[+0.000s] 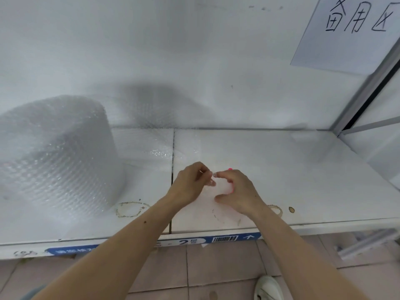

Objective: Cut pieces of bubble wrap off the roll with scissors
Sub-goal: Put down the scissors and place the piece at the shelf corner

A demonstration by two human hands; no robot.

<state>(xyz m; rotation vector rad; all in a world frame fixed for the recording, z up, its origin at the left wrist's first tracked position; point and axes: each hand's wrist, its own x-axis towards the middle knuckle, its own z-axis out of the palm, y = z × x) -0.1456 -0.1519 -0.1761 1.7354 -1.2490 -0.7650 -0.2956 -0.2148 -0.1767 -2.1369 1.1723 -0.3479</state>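
Both hands pinch one bubble-wrap sheet (220,187) — left hand (190,185), right hand (236,191) also gripping pink-handled scissors (231,180); one roll (56,152) beside.

Light: bright, even and cool on my white tabletop (270,169) and the wall (194,50) behind it.
Shadow: a soft dark patch on the wall above the seam; faint shade under my hands.
Glare: small glints on the bubble wrap roll (56,152).
Blur: everything is slightly soft.
Distortion: wide-angle bending makes the shelf frame (368,89) lean at the right edge.
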